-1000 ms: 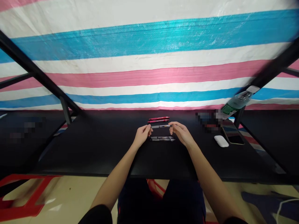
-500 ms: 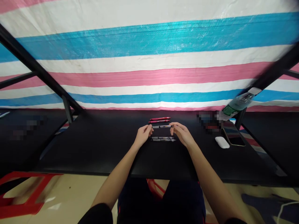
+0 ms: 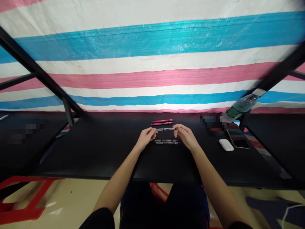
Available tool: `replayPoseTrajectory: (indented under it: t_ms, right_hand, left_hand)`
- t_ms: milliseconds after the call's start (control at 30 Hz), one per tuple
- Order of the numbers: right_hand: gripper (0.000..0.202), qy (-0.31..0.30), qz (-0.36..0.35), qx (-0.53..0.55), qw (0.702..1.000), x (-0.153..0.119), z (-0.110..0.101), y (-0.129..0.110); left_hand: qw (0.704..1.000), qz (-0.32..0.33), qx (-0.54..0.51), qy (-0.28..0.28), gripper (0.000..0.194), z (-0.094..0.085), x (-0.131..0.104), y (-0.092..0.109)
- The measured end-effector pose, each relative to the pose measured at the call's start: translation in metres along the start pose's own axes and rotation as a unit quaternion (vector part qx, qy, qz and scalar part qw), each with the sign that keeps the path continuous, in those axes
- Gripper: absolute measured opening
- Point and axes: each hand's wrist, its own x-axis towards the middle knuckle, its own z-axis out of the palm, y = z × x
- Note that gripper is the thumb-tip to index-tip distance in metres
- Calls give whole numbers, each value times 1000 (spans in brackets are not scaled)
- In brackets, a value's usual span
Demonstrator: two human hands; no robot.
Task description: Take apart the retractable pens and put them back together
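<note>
Between my two hands a clear-barrelled pen (image 3: 166,129) with a dark grip lies sideways, pinched at both ends. My left hand (image 3: 147,136) closes thumb and fingers on its left end. On its right end, my right hand (image 3: 185,134) does the same, hiding the tip. Nearer to me, two similar dark and clear pens (image 3: 166,142) rest side by side on the black table (image 3: 107,146). Beyond the held pen lie two red pens (image 3: 162,122), roughly parallel to it.
At the right of the table are a white earphone case (image 3: 226,144), a phone (image 3: 238,138) and a tilted water bottle (image 3: 243,106). Blurred-out items (image 3: 214,124) sit beside them. Black metal bars (image 3: 43,74) slant up at both sides. Behind hangs a striped sheet (image 3: 152,79).
Both hands keep hold of the pen in nearly the same place. The left fingers sit slightly further right against its end. The other pens have not moved.
</note>
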Motion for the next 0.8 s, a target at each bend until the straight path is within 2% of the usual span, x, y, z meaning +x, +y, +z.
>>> replayPoseTrajectory:
  t_ms: [200, 467, 800]
  right_hand:
    - [27, 16, -1, 5, 1000, 1, 0, -1]
    - [28, 7, 1, -2, 1000, 0, 1, -1]
    - [29, -1, 25, 37, 999, 0, 0, -1]
  left_hand:
    - [1000, 25, -17, -2, 36, 1, -1, 2]
    - [1000, -10, -10, -14, 45, 0, -1, 0]
    - [999, 37, 13, -25, 35, -1, 1, -2]
